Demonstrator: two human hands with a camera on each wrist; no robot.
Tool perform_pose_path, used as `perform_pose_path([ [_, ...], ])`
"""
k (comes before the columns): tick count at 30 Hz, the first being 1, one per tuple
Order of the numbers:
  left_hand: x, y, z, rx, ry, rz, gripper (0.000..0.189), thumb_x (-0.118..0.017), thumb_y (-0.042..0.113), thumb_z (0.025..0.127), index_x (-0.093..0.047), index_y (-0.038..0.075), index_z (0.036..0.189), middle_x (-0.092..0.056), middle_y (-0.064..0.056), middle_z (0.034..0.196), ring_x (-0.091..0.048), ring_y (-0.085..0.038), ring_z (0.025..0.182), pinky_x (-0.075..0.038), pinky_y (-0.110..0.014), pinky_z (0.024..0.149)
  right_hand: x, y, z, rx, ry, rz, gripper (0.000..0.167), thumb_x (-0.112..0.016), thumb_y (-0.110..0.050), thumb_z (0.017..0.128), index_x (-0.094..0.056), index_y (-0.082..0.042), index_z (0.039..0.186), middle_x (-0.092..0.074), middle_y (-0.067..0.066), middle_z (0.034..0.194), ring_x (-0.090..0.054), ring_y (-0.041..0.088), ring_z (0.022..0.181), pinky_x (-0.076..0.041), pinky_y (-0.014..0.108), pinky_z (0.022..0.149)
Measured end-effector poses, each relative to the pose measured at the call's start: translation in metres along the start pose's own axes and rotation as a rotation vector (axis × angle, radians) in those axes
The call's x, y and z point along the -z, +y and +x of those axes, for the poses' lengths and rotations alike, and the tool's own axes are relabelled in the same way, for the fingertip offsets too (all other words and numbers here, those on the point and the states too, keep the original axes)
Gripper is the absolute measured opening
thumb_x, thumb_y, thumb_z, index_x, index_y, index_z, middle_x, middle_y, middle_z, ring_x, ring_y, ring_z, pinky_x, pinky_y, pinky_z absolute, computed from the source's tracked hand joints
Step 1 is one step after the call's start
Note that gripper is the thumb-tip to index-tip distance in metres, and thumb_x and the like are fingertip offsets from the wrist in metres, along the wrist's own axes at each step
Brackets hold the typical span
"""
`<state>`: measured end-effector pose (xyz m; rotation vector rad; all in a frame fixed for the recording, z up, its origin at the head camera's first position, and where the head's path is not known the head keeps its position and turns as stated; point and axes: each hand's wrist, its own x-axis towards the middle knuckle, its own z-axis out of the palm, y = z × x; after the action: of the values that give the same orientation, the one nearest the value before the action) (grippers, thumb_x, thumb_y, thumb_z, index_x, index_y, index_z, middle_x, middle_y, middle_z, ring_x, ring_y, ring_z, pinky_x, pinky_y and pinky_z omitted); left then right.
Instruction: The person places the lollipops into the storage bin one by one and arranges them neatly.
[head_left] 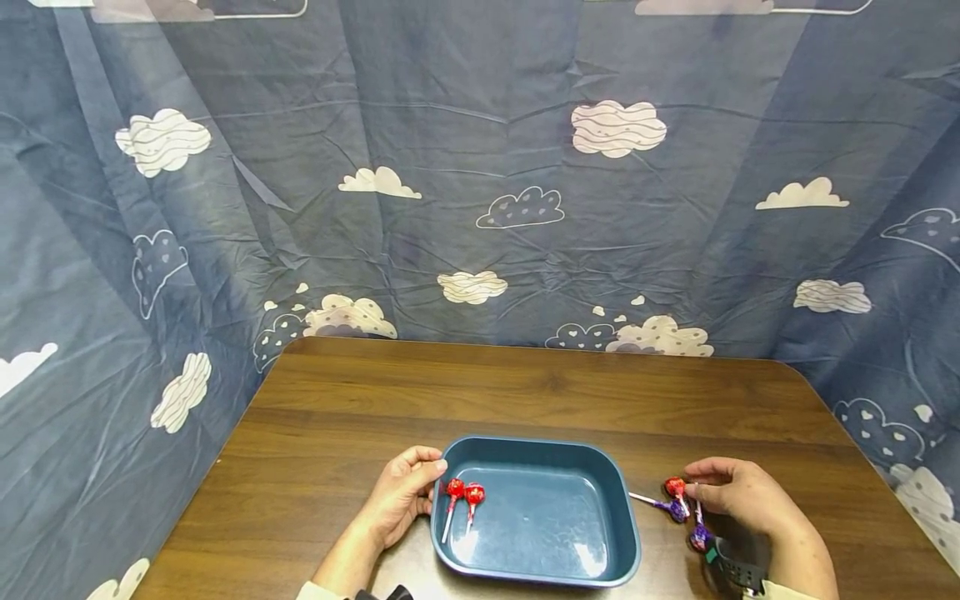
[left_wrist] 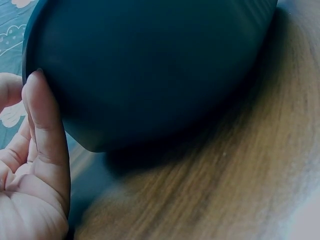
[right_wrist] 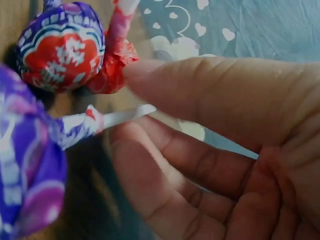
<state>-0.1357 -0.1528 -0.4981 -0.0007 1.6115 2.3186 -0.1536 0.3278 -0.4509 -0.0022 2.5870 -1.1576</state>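
Two hands are busy here. The right hand [head_left: 750, 497] has its thumb and fingers bent but parted, the thumb tip right at a red lollipop [head_left: 674, 485]; whether they touch, I can't tell. A purple lollipop [head_left: 699, 538] nearby points its stick into the gap between thumb and fingers, and a second purple lollipop [head_left: 678, 510] lies just beside the red one, stick towards the tray. The left hand [head_left: 400, 495] pinches the rim of that blue tray [head_left: 540, 521] at its left end. Inside, close to the hand, lie two red lollipops [head_left: 474, 494] side by side. Under everything is a brown wooden surface [head_left: 510, 387], and behind it hangs a cloud-printed curtain [head_left: 435, 167].
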Motion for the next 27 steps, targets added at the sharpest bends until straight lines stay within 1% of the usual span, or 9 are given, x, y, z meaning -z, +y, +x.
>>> perform_pose_path([
  [3,0.0,0.001,0.0,-0.002,0.002,0.0,0.013,-0.062,0.01,0.096,-0.054,0.012,0.106,-0.059,0.008,0.076,-0.053,-0.004,0.06,-0.05,-0.019,0.051,-0.002,-0.003,-0.001,0.007,0.016,0.014,0.043,-0.074,-0.02,0.093,-0.064,0.01,0.122,-0.076,0.013,0.105,-0.067,0.004,0.081,-0.058,0.023,0.069],
  [7,0.0,0.001,0.0,0.002,0.001,-0.002,0.012,-0.062,0.01,0.097,-0.054,0.013,0.106,-0.059,0.009,0.076,-0.053,-0.004,0.059,-0.05,-0.019,0.051,-0.004,-0.006,0.0,0.037,-0.01,0.008,0.042,-0.074,-0.02,0.093,-0.064,0.01,0.121,-0.076,0.011,0.1,-0.065,0.005,0.078,-0.057,0.025,0.067],
  [10,0.0,0.0,-0.001,0.006,0.002,-0.001,0.012,-0.062,0.01,0.097,-0.054,0.013,0.106,-0.059,0.009,0.075,-0.053,-0.004,0.059,-0.051,-0.019,0.051,-0.006,-0.007,0.001,0.034,-0.027,0.004,0.04,-0.074,-0.02,0.093,-0.065,0.009,0.119,-0.076,0.007,0.097,-0.063,0.004,0.076,-0.055,0.024,0.066],
  [15,0.0,0.0,0.0,0.005,0.009,0.0,0.012,-0.062,0.011,0.097,-0.054,0.012,0.106,-0.058,0.009,0.075,-0.052,-0.004,0.059,-0.05,-0.019,0.051,-0.01,-0.01,0.001,0.038,-0.022,-0.003,0.036,-0.073,-0.019,0.093,-0.067,0.008,0.117,-0.075,0.006,0.095,-0.061,0.003,0.075,-0.053,0.023,0.065],
  [21,0.0,-0.001,0.0,0.004,0.005,-0.009,0.013,-0.062,0.01,0.096,-0.054,0.013,0.106,-0.059,0.008,0.075,-0.052,-0.004,0.059,-0.05,-0.018,0.051,-0.012,-0.012,0.001,0.049,-0.034,0.011,0.034,-0.073,-0.02,0.093,-0.068,0.007,0.114,-0.075,0.004,0.088,-0.062,0.005,0.072,-0.05,0.023,0.063],
  [27,0.0,-0.001,-0.001,-0.002,0.002,-0.007,0.012,-0.062,0.011,0.097,-0.054,0.013,0.105,-0.059,0.009,0.076,-0.053,-0.004,0.06,-0.05,-0.019,0.051,-0.013,-0.011,0.002,0.05,-0.005,-0.012,0.033,-0.074,-0.019,0.093,-0.068,0.006,0.113,-0.075,0.004,0.089,-0.061,0.004,0.071,-0.051,0.023,0.062],
])
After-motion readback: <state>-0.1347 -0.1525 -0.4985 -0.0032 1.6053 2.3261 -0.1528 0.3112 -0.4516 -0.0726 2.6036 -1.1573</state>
